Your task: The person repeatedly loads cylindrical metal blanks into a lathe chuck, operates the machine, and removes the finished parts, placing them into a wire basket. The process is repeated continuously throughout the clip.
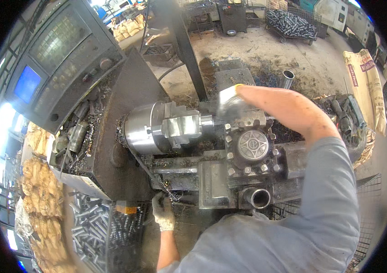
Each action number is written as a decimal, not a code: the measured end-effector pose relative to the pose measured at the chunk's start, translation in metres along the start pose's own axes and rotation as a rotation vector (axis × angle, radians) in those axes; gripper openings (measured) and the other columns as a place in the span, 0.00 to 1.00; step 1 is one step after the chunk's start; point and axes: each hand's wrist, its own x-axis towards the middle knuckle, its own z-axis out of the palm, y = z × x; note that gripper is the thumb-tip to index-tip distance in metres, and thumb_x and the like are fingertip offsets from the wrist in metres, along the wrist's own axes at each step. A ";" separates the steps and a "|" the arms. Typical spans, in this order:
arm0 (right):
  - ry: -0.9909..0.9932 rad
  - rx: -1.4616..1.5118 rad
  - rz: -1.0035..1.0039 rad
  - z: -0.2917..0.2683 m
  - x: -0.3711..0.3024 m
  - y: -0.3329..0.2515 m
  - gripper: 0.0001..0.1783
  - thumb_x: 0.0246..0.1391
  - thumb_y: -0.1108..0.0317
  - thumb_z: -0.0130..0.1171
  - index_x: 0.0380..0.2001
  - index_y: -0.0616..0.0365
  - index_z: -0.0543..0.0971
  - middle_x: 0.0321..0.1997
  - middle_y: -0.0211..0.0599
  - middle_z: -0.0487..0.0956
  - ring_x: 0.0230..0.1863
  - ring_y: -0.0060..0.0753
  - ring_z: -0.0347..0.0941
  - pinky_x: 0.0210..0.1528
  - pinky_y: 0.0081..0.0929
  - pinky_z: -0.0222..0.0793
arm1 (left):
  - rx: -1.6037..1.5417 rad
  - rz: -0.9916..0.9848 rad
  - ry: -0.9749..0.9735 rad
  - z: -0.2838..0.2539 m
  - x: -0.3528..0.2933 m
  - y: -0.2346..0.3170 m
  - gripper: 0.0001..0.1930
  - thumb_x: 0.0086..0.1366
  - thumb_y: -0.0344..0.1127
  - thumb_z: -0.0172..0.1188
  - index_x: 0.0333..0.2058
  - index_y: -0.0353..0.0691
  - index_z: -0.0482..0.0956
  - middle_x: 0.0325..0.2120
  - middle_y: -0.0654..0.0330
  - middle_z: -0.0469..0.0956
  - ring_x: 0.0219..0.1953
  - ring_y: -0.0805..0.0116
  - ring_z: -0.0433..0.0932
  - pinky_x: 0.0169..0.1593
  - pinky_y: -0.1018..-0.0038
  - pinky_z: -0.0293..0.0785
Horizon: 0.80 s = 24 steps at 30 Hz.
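My right hand (284,107) reaches over the lathe's tool turret (251,146) and grips a blurred, shiny metal piece (226,103) just right of the chuck (150,127). The chuck's jaws (182,126) point at that piece. My left hand (164,214), in a white knit glove, is low at the front of the machine bed. Its fingers curl by the end of a black segmented hose (164,186); whether it grips anything is unclear. A short steel tube (258,198) sticks out of the carriage front.
A control panel with a blue screen (27,84) stands at the left. A bin of steel tubes (91,223) is at lower left, and a wire cart of dark parts (291,23) at the back. Metal chips cover the floor, and a sack (366,79) leans at right.
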 end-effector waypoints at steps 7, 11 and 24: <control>1.264 -0.700 0.035 -0.119 -0.044 0.072 0.20 0.58 0.54 0.60 0.35 0.60 0.89 0.38 0.55 0.88 0.38 0.55 0.86 0.44 0.46 0.80 | 0.542 0.822 0.007 0.012 0.126 0.138 0.49 0.53 0.33 0.75 0.71 0.29 0.60 0.67 0.33 0.67 0.71 0.32 0.65 0.76 0.35 0.55; 1.188 -0.673 -0.035 -0.057 -0.044 0.019 0.21 0.59 0.53 0.59 0.39 0.59 0.90 0.42 0.53 0.89 0.42 0.52 0.87 0.49 0.43 0.82 | 0.760 0.883 -0.049 0.050 0.224 0.179 0.48 0.47 0.34 0.79 0.68 0.34 0.66 0.66 0.42 0.71 0.73 0.38 0.64 0.77 0.48 0.58; 0.004 -0.368 -0.065 0.031 0.007 -0.050 0.26 0.43 0.47 0.80 0.36 0.57 0.90 0.37 0.38 0.89 0.37 0.37 0.85 0.38 0.38 0.77 | 0.700 0.705 -0.151 0.060 0.266 0.204 0.42 0.54 0.37 0.69 0.69 0.36 0.68 0.60 0.41 0.78 0.65 0.38 0.74 0.71 0.48 0.67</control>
